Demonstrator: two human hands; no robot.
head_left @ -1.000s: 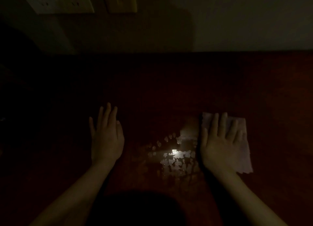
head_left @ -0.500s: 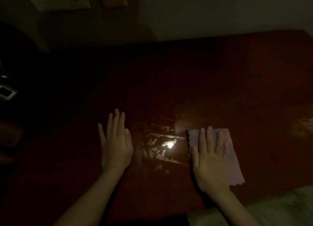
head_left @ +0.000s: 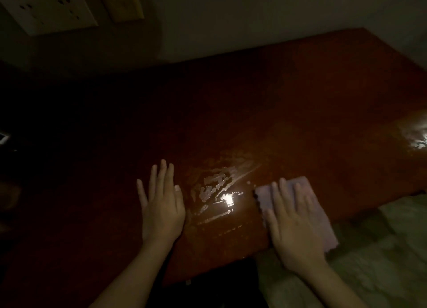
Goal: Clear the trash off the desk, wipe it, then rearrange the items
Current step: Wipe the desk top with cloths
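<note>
The room is dim. A reddish-brown desk [head_left: 288, 104] fills most of the view. My right hand [head_left: 293, 224] lies flat with straight fingers on a pale pink cloth [head_left: 321, 220] near the desk's front edge, pressing it down. My left hand [head_left: 161, 206] rests flat on the bare desk, fingers straight and together, holding nothing. Between the two hands a wet smear [head_left: 221, 194] shines with streaks.
Two wall sockets [head_left: 48, 9] sit on the wall at the top left. A second glint of light [head_left: 416, 136] shows on the desk's right edge. Pale floor tiles [head_left: 369, 261] lie below the front edge at the right. The left side is too dark to read.
The view swung right and the desk's front edge and floor came into sight. My right hand slid the cloth toward the front edge. The droplets between my hands became streaks.
</note>
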